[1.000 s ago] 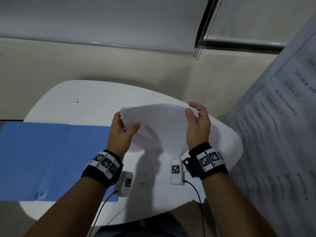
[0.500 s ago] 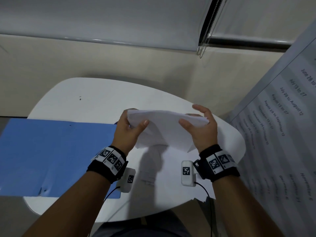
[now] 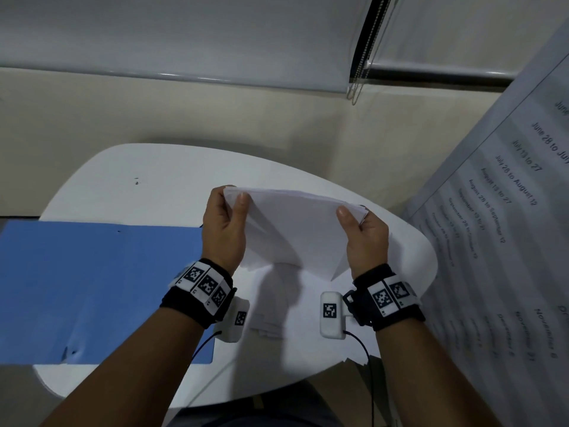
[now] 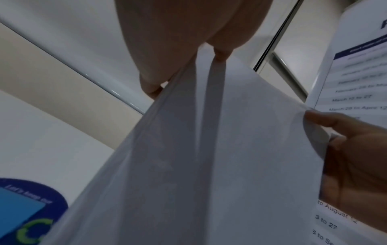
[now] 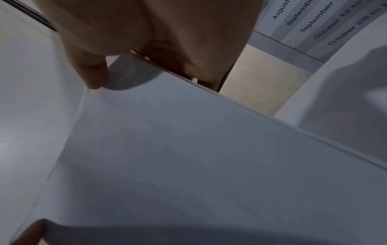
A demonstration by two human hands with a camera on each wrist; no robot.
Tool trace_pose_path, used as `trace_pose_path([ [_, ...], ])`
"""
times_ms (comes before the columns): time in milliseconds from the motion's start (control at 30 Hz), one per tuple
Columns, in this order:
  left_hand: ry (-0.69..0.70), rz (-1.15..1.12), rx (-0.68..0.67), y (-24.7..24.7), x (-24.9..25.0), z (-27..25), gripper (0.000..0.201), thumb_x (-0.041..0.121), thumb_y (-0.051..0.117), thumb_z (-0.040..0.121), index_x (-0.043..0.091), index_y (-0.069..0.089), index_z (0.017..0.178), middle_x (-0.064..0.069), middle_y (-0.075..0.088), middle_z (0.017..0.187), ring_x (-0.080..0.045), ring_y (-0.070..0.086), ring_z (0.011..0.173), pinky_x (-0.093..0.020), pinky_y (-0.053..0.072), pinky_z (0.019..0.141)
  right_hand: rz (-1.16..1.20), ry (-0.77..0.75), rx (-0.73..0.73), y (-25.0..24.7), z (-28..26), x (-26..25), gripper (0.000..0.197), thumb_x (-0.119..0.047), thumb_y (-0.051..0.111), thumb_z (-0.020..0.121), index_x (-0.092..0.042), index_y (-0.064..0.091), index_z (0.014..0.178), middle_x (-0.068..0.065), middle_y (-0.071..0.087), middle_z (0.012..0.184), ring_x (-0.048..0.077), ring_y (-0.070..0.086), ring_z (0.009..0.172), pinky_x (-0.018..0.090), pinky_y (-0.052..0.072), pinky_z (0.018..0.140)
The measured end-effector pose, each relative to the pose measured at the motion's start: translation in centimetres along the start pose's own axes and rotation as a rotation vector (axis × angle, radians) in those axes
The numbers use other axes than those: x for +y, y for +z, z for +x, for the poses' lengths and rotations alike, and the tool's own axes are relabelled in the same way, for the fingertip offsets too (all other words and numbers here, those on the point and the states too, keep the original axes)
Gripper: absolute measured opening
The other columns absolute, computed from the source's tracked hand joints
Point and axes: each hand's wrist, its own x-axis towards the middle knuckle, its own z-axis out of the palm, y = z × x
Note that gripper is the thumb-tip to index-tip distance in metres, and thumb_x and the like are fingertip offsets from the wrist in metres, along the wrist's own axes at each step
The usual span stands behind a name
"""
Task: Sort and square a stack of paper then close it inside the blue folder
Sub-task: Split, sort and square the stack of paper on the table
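White paper stack (image 3: 295, 229) | both hands pinch side edges | above table (image 3: 160, 180)

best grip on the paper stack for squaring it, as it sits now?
Probably as held: the paper stack stands tilted over the table, so take its two upper corners from the sides. Left hand and right hand each pinch one, thumb in front. The lower edge hangs free to tap.
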Motion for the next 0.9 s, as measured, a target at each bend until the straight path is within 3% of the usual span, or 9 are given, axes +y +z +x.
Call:
trace_pose_path([
  [100,-0.055,-0.044,-0.027,-0.2,-0.1,-0.3,0.019,0.045,0.055,0.093,0.026,0.055,0.098,0.008,0.061,0.093,-0.013,0.058,0.085,-0.04,0.05,0.075,0.037,0.004,0.035,0.1,0.0,0.2,0.013,-0.021,0.062,0.089,-0.02,0.07,0.08,-0.014,0.07,0.076,0.006,0.064,0.079,0.025,0.05,0.076],
  [267,-0.064,-0.107,0.014,0.4,0.8,-0.5,0.029,0.049,0.054,0.089,0.02,0.053,0.093,0.009,0.055,0.086,-0.014,0.052,0.081,-0.038,0.043,0.072,0.027,-0.035,0.073,0.6,0.2,0.1,0.017,-0.025,0.057,0.088,-0.016,0.071,0.087,-0.011,0.069,0.082,0.009,0.063,0.085,0.026,0.051,0.081],
  [433,-0.052,-0.111,0.045,0.4,1.1,0.1,0.02,0.045,0.055,0.094,0.025,0.052,0.092,0.01,0.054,0.088,-0.014,0.049,0.082,-0.038,0.042,0.073,-0.048,-0.059,0.04,0.3,0.1,0.4,0.018,-0.04,0.058,0.087,-0.027,0.07,0.091,-0.015,0.071,0.09,0.009,0.066,0.093,0.031,0.053,0.085],
  [567,0.013,-0.051,0.026,0.5,0.8,0.0,0.013,0.026,0.052,0.102,0.016,0.048,0.109,0.009,0.054,0.097,-0.001,0.052,0.084,-0.02,0.044,0.078,-0.068,-0.056,0.017,0.5,0.1,0.2,0.006,-0.031,0.064,0.087,-0.028,0.069,0.091,-0.016,0.071,0.089,0.009,0.066,0.09,0.032,0.054,0.084],
  [700,-0.03,-0.093,0.065,0.8,1.2,0.0,0.01,0.028,0.054,0.093,0.019,0.051,0.095,0.011,0.053,0.088,0.002,0.05,0.075,-0.013,0.043,0.069,-0.027,-0.046,0.071,1.3,0.2,-0.5,0.008,-0.022,0.063,0.09,-0.019,0.071,0.091,-0.011,0.071,0.089,0.009,0.066,0.091,0.026,0.053,0.085],
  [767,-0.08,-0.149,0.094,0.9,1.5,0.3,0.007,0.027,0.055,0.086,0.022,0.05,0.086,0.012,0.051,0.08,-0.001,0.047,0.071,-0.016,0.041,0.065,-0.018,-0.039,0.098,1.5,0.3,-0.7,0.007,-0.014,0.065,0.09,-0.014,0.071,0.093,-0.007,0.07,0.09,0.006,0.065,0.089,0.021,0.052,0.082],
  [900,-0.147,-0.187,0.109,0.8,1.3,1.0,0.011,0.016,0.054,0.078,0.026,0.049,0.079,0.005,0.048,0.078,-0.017,0.043,0.073,-0.033,0.036,0.061,-0.062,-0.052,0.086,1.4,0.4,-0.9,0.008,-0.01,0.067,0.089,-0.014,0.07,0.094,-0.007,0.07,0.094,0.002,0.063,0.091,0.014,0.048,0.082],
])
